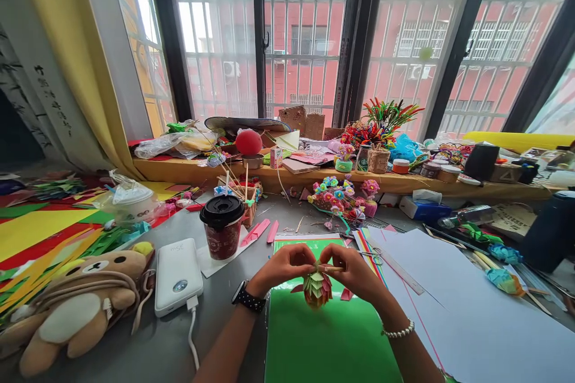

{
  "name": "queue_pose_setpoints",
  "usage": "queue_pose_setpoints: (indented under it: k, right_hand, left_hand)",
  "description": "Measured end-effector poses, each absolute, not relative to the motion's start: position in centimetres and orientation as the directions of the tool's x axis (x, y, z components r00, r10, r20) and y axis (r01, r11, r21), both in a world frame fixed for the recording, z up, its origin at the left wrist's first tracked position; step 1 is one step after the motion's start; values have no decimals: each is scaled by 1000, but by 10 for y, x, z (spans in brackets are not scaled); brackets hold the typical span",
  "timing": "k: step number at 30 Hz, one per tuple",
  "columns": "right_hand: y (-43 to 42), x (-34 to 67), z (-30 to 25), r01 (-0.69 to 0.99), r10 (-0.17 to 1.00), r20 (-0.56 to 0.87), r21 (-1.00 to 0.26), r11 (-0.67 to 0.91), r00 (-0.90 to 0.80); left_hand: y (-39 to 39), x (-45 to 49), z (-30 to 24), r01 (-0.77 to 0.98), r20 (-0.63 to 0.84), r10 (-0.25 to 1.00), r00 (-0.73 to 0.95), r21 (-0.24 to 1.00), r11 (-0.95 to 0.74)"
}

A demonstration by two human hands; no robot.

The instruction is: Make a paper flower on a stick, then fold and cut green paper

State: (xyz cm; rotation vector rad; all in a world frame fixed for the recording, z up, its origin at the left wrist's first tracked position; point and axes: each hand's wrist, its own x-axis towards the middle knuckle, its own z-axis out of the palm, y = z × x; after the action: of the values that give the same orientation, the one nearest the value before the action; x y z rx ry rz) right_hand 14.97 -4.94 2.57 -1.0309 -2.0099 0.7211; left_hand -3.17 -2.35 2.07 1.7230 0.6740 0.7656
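Observation:
A paper flower (318,291) with layered pale green and pink petals hangs head down between my hands, above a glossy green board (332,341). My left hand (291,267), with a watch on its wrist, pinches the flower's top end between thumb and fingers. From the other side my right hand (356,273) closes on the same end, fingertips almost meeting those of the left. A thin pale stick-like piece (331,268) lies across my right fingers; its kind is unclear. The pinched spot is partly hidden by my fingertips.
A dark lidded cup (221,233), a white power bank (178,278) with cable and a plush bear (90,299) are on the left. Scissors (374,256), a ruler (401,272) and white paper (485,317) lie right. Colourful flowers (336,196) stand behind the board.

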Motion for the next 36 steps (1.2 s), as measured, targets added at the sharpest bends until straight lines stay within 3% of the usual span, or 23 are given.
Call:
queue_pose_setpoints:
  k: [8,17,29,36]
  right_hand:
    - [-47,147,23,507,848,402,-681,529,-345]
    - [-45,150,21,488,854,395,-702,519,-339]
    - [-42,148,17,588,836,432,-596,547,-339]
    - [-47,145,19,657,784,522,-468,592,-335]
  left_hand:
    - [-22,-27,19,125,224,811,540,932,-341]
    - [-25,-26,22,140,235,819,524,924,-355]
    - [-21,-24,14,176,265,844,466,907,-382]
    - [-16,-28,14,46,159,826,541,975,-218]
